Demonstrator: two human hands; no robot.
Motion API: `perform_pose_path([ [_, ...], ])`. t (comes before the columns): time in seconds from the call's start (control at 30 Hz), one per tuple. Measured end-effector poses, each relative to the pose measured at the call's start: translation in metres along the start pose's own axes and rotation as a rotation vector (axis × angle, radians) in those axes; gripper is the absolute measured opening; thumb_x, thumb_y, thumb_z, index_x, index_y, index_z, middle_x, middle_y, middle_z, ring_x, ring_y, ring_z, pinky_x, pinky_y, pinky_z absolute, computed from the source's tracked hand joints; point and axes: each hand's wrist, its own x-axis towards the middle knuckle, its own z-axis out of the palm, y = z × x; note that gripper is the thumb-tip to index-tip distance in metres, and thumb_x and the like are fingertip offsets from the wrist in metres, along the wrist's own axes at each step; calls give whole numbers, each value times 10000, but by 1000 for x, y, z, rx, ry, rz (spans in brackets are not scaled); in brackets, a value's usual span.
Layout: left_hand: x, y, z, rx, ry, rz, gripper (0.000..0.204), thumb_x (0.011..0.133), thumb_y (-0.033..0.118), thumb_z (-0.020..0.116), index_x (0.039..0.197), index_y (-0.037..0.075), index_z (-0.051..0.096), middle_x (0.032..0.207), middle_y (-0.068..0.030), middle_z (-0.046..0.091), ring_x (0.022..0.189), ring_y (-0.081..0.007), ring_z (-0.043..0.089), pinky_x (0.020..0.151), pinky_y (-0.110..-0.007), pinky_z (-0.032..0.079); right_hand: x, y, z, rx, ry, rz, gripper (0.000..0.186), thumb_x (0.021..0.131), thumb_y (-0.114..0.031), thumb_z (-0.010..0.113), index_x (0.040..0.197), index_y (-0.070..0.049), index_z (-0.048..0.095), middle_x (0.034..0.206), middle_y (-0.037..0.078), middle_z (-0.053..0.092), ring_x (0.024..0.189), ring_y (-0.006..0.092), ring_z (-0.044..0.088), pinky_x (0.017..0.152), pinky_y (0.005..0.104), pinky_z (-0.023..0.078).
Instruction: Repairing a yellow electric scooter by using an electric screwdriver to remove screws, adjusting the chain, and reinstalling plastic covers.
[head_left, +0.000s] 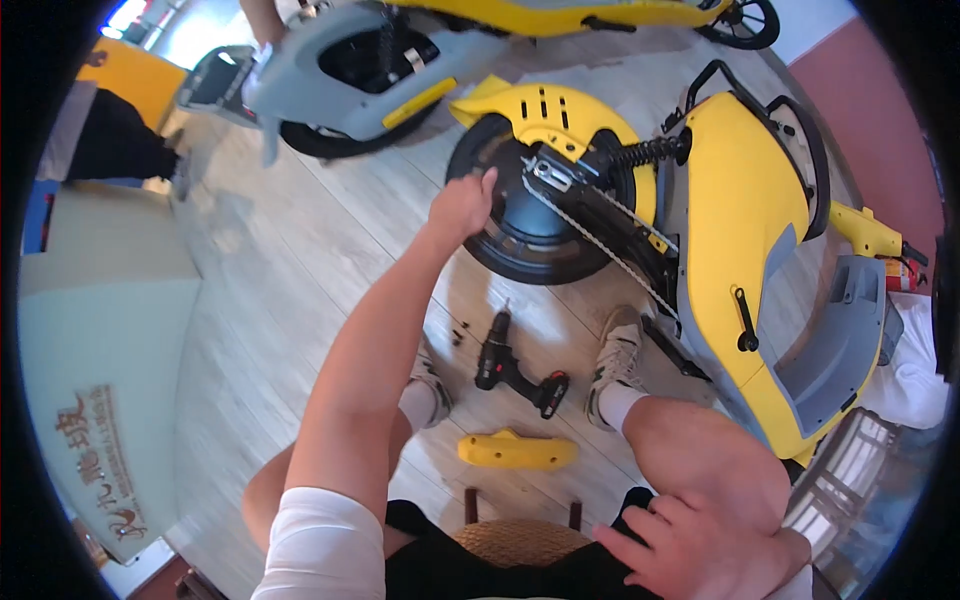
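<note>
My left hand [465,200] reaches forward to the black wheel [530,255] of a yellow two-wheeler [743,200] lying on its side, fingers curled at the tyre's left part. A chain, a black spring and a yellow fender [543,110] surround the wheel. My right hand [660,540] lies on my right thigh with its fingers apart. Between my shoes sit a black cordless drill [505,365], some small dark pieces [460,332] and a yellow plastic part [515,450].
Another grey-and-yellow two-wheeler [350,80] stands at the back, a person's arm [262,20] at its left. Dark-clothed legs [120,135] show at the left, beside a light partition [100,380]. A pink wall [860,110] is at the right; I sit on a woven stool [525,540].
</note>
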Motion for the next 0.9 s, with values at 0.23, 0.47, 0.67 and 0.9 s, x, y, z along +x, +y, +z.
perform_pose_path([
  [0.23, -108, -59, -128, 452, -247, 50, 621, 980, 471, 283, 876, -21, 648, 943, -272, 632, 952, -418, 588, 873, -466, 456, 3, -8, -13, -189, 32, -145, 503, 807, -325, 645, 1245, -114, 516, 940, 88, 584, 895, 260, 584, 753, 378, 457],
  [0.47, -230, -37, -204, 229, -188, 120, 521, 956, 463, 387, 828, 47, 673, 809, -179, 662, 833, -372, 621, 789, -438, 485, 20, 19, 15, -45, 18, -63, 538, 833, -398, 639, 1266, -104, 513, 1033, 153, 619, 981, 327, 588, 831, 399, 472],
  [0.67, -312, -46, -200, 194, -305, 55, 555, 959, 489, 363, 1085, 13, 619, 1092, -221, 617, 1044, -382, 563, 907, -438, 435, 44, 65, 36, -86, -105, 29, 464, 887, -472, 566, 1046, -43, 648, 894, 132, 675, 856, 269, 640, 760, 358, 492],
  [0.9, -330, -51, -177, 257, -340, 5, 579, 931, 513, 388, 1141, 23, 613, 1147, -204, 609, 1084, -380, 554, 924, -439, 429, 58, 48, 34, 337, -177, 251, 559, 961, -469, 435, 694, -23, 641, 670, 42, 638, 647, 137, 594, 665, 295, 477],
])
